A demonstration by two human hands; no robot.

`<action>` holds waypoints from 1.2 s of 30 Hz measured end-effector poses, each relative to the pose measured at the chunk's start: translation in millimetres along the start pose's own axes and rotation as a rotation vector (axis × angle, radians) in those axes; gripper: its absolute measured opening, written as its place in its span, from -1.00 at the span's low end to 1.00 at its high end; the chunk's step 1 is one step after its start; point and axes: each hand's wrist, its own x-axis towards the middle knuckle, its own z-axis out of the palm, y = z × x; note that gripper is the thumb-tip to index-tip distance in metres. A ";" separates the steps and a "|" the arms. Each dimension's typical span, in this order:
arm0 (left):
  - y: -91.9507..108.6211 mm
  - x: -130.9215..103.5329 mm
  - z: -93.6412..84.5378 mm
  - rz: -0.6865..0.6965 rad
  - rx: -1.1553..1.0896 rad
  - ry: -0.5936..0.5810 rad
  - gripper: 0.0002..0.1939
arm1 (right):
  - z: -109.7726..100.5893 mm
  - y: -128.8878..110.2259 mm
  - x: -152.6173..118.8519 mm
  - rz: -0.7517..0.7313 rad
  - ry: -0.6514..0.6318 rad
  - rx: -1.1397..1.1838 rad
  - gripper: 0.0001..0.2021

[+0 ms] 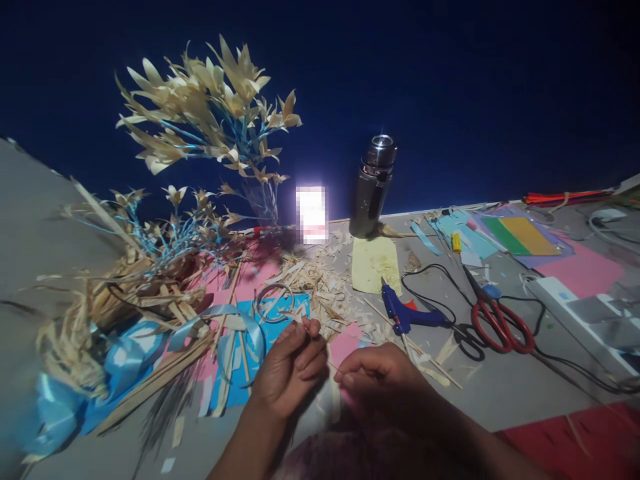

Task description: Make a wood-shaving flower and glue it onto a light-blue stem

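Observation:
My left hand point(293, 363) is closed, palm turned up, its thumb and fingers pinched on one end of a thin wire or strand point(327, 360). To its right, my right hand point(375, 377) is also closed, thumb and forefinger pinching the other end. The strand runs slanting between the two hands, above the table's front edge. Just behind my left hand lie a blue sheet point(240, 340), a coil of wire point(274, 303) and pale husk scraps point(315, 280).
Husk flowers point(215, 100) stand at back left, above dried husks point(150, 293) and blue ribbon point(133, 350). A flask point(371, 190) stands behind. Right are a blue glue gun point(400, 310), red-handled scissors point(493, 327), black cables and a power strip point(575, 320).

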 end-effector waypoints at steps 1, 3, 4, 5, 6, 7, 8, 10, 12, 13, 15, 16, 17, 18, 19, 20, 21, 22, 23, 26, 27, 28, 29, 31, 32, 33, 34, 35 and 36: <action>0.0 0.0 0.4 -0.002 0.006 0.000 -0.82 | 0.1 -0.5 0.1 -0.005 0.005 -0.002 -0.69; -0.2 0.0 1.0 -0.008 0.024 -0.002 -0.82 | 0.6 -0.3 0.3 -0.027 0.020 -0.011 -0.71; -0.5 0.0 1.3 -0.009 0.035 -0.004 -0.82 | 0.9 0.3 0.4 -0.037 0.024 -0.016 -0.71; -0.8 0.1 1.4 -0.007 0.048 -0.006 -0.82 | 1.1 1.3 0.5 -0.041 0.027 -0.017 -0.71; -1.3 0.1 1.3 -0.002 0.065 -0.008 -0.82 | 1.4 2.4 0.8 -0.041 0.027 -0.015 -0.71; -1.8 0.3 1.2 0.011 0.083 -0.008 -0.81 | 1.6 3.6 1.0 -0.034 0.028 -0.008 -0.71; -2.4 0.5 1.1 0.024 0.110 -0.006 -0.81 | 1.7 4.7 1.3 -0.024 0.028 -0.001 -0.72; -3.4 1.0 1.1 0.056 0.188 0.007 -0.80 | 1.7 6.3 2.2 -0.009 0.027 0.008 -0.74; -4.2 1.4 2.0 0.085 0.292 0.037 -0.77 | 1.3 6.9 3.1 -0.009 0.032 -0.001 -0.75; -4.4 1.5 2.9 0.098 0.348 0.056 -0.75 | 1.0 6.8 3.4 -0.016 0.040 -0.013 -0.75; -4.6 1.4 5.1 0.130 0.441 0.092 -0.73 | 0.4 6.4 3.9 -0.035 0.063 -0.037 -0.76; -4.6 1.2 6.2 0.146 0.477 0.106 -0.72 | 0.2 6.2 4.0 -0.043 0.072 -0.043 -0.76; -4.6 1.0 7.1 0.163 0.504 0.117 -0.71 | 0.0 6.0 4.0 -0.049 0.075 -0.042 -0.76; -4.6 0.8 7.8 0.179 0.522 0.124 -0.70 | -0.1 5.9 4.0 -0.054 0.073 -0.034 -0.76; -4.5 0.7 8.1 0.190 0.534 0.128 -0.70 | -0.2 5.9 4.0 -0.053 0.066 -0.016 -0.75; -4.4 0.6 8.2 0.196 0.539 0.129 -0.69 | -0.3 6.0 4.0 -0.047 0.057 0.008 -0.75; -4.2 0.6 8.0 0.197 0.537 0.128 -0.69 | -0.3 6.3 4.1 -0.039 0.049 0.033 -0.75; -3.8 0.6 7.7 0.191 0.527 0.123 -0.68 | -0.4 6.6 4.2 -0.030 0.043 0.059 -0.75; -3.4 0.6 7.3 0.177 0.513 0.116 -0.68 | -0.5 7.0 4.3 -0.020 0.036 0.082 -0.74; -1.8 0.6 7.0 0.111 0.458 0.085 -0.68 | -0.8 8.1 4.9 -0.007 0.010 0.148 -0.73; -1.3 0.5 7.1 0.090 0.441 0.072 -0.68 | -0.8 8.2 5.1 -0.001 0.002 0.171 -0.72; -1.0 0.3 7.2 0.074 0.429 0.061 -0.69 | -0.8 8.3 5.3 0.006 -0.005 0.193 -0.70; -0.9 0.2 7.2 0.062 0.421 0.051 -0.70 | -0.8 8.4 5.5 0.015 -0.009 0.213 -0.69; -1.1 0.0 6.7 0.044 0.419 0.028 -0.71 | -0.7 8.8 5.8 0.031 -0.011 0.253 -0.68; -1.5 0.1 6.0 0.041 0.422 0.020 -0.71 | -0.7 9.3 5.9 0.041 -0.015 0.279 -0.68; -1.9 0.2 5.1 0.043 0.427 0.016 -0.71 | -0.8 10.0 5.9 0.052 -0.019 0.310 -0.67; -2.3 0.4 4.0 0.049 0.434 0.017 -0.71 | -1.2 10.7 5.8 0.063 -0.027 0.342 -0.66; -2.6 0.6 2.8 0.059 0.439 0.022 -0.71 | -1.6 11.5 5.4 0.073 -0.037 0.371 -0.65; -2.8 0.7 1.6 0.069 0.443 0.030 -0.71 | -2.3 12.3 4.9 0.079 -0.049 0.391 -0.63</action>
